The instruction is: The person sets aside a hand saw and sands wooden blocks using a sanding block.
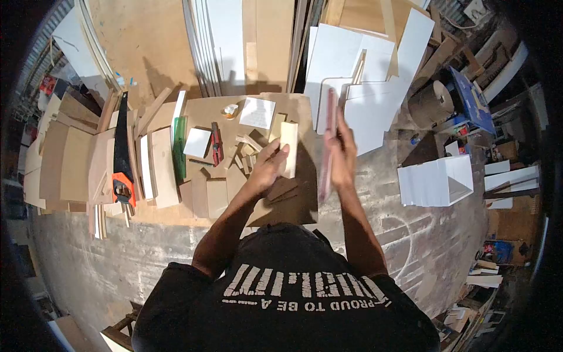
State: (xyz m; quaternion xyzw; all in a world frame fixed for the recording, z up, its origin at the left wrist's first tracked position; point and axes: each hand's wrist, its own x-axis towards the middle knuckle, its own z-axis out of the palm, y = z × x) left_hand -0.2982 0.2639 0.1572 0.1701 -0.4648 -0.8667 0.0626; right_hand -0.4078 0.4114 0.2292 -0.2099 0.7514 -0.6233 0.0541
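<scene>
My left hand (268, 170) is closed around a small pale wooden block (289, 146), held upright over the workbench (308, 117). To its right, past the bench's edge, my right hand (343, 158) grips a long, thin reddish bar (328, 135). Motion blurs that bar, so its exact kind is unclear. The block and the bar are apart. Loose wood offcuts (237, 158) lie on the bench near my left hand. Beside them rest a red and black utility knife (217, 144) and a white square piece (197, 142).
A handsaw (122, 146) with an orange handle lies on boards at the left, near a green strip (179, 146). A written sheet (257, 112) sits at the bench's back. White panels (366, 111) lean behind; a white box (434, 180) stands on the floor at right.
</scene>
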